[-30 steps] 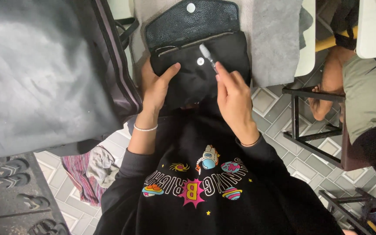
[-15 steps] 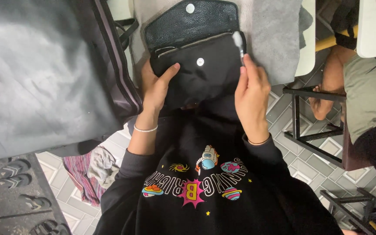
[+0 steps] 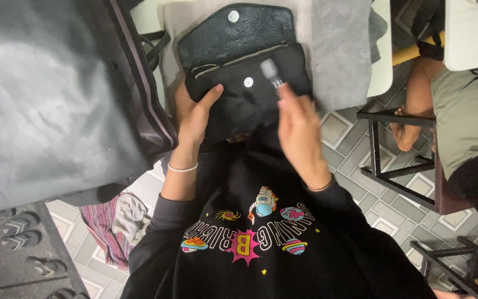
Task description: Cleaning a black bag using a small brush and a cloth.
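Observation:
A small black leather bag point(image 3: 233, 44) with its flap open lies on a grey table edge in front of me. My left hand point(image 3: 195, 113) grips the bag's left front side, thumb on its face near a silver snap. My right hand point(image 3: 297, 124) hovers over the bag's right front, blurred, with a small grey, cylinder-shaped object point(image 3: 270, 71) at its fingertips above the bag's zip opening. Both wrists wear thin bracelets. I wear a black sweatshirt with colourful space print.
A large grey bag point(image 3: 51, 94) with dark straps stands at the left. A seated person point(image 3: 466, 111) in a green top is at the right beside a black metal chair frame point(image 3: 394, 171). Striped cloth point(image 3: 112, 221) and sandals point(image 3: 12, 230) lie on the tiled floor.
My right hand moved from the bag's right edge back toward the middle of its front, carrying the small grey object. My left hand has stayed on the bag.

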